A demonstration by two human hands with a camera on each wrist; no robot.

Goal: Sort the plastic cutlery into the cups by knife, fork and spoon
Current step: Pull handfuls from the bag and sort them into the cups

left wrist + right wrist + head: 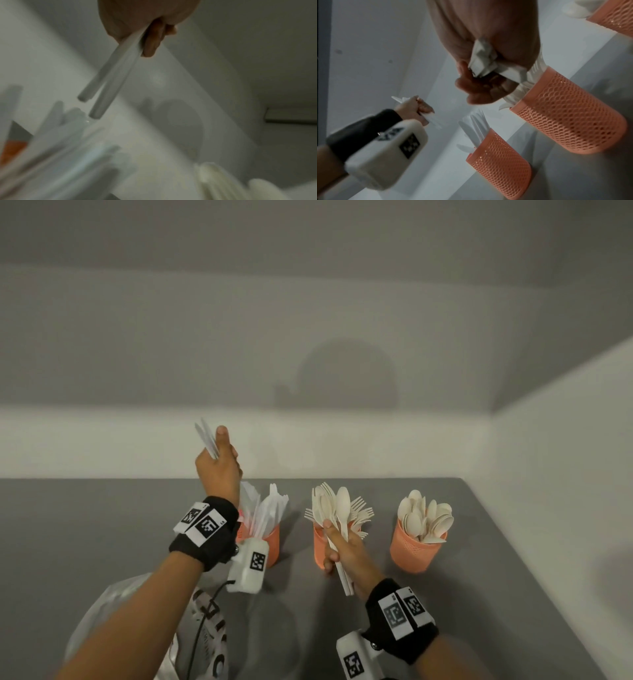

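Observation:
Three orange mesh cups stand in a row on the grey table (102, 525). The left cup (274, 544) holds white knives, the middle cup (318, 542) forks, the right cup (416, 556) spoons. My left hand (219, 455) is raised above the knife cup and pinches two white knives (205, 436), whose handles (109, 81) hang down over the knives in the cup. My right hand (337, 547) is in front of the fork cup (570, 115) and grips a mixed bundle of spoons and forks (337, 508) by the handles (482, 63).
A crumpled clear plastic bag (137, 628) with dark print lies at the near left, under my left forearm. White walls close off the table at the back and on the right. The knife cup (500, 162) stands close to the fork cup.

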